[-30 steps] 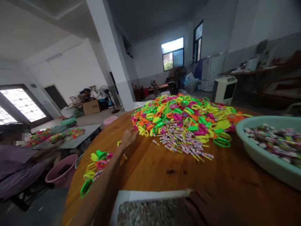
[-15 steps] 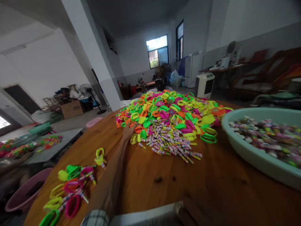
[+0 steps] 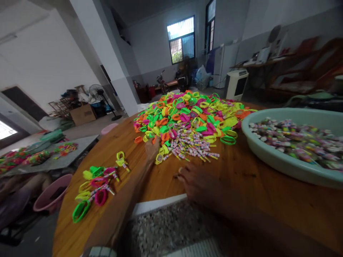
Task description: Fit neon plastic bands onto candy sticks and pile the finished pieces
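A heap of neon plastic toy watches [image 3: 187,110] covers the far middle of the wooden table [image 3: 166,178]. Against its near side lie many small patterned candy tubes [image 3: 190,144]. My left hand [image 3: 152,147] is at the heap's left front edge, touching the watches there; its fingertips are partly lost among them. My right hand [image 3: 189,178] hovers or rests just in front of the tubes, fingers bent and blurred, and what is between them cannot be made out. On the left lies a loose group of watches with tubes [image 3: 100,184].
A pale green basin [image 3: 284,167] full of wrapped candies stands at the right. A stone-patterned board [image 3: 158,228] lies at the near edge. Left of the table are a pink tub [image 3: 52,192], a grey table [image 3: 61,159] and part of another person [image 3: 24,192].
My right hand has come forward from the near edge toward the tubes. My left hand remains at the heap's left edge, where some watches have shifted nearer. The camera view has tilted.
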Demonstrator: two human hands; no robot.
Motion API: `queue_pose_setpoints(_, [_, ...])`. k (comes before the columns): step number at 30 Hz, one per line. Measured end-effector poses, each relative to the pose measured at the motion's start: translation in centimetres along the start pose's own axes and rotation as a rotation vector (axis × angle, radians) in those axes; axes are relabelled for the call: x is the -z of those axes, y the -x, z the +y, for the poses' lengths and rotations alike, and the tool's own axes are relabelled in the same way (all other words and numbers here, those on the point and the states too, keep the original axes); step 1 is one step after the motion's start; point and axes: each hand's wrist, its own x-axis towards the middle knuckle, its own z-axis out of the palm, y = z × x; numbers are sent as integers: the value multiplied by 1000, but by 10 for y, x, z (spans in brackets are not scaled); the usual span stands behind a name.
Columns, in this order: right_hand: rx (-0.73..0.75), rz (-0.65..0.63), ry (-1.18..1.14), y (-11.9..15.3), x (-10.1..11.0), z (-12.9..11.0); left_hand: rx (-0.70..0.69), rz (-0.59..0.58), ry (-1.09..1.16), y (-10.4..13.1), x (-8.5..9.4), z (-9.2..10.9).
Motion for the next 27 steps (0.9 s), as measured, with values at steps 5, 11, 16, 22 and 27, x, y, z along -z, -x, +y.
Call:
queue_pose_setpoints(5, [23,-79,199,-61,-15,25,-5,-92,42,29,-1,10])
queue_pose_setpoints(11, [79,-58,177,-66,-18,32,-64,-106,-58,66,50,19])
queue_pose_setpoints(16, [129,-18,142,-53,-15,33,-180,-158,-236,125,86,27])
queue_pose_setpoints(22, [195,-27,119,-51,-23,42,-361,-408,-437,156,80,43])
queue_pose_setpoints(27, [201,-25,109,-43,-10,51,-457,-540,-579,152,69,51])
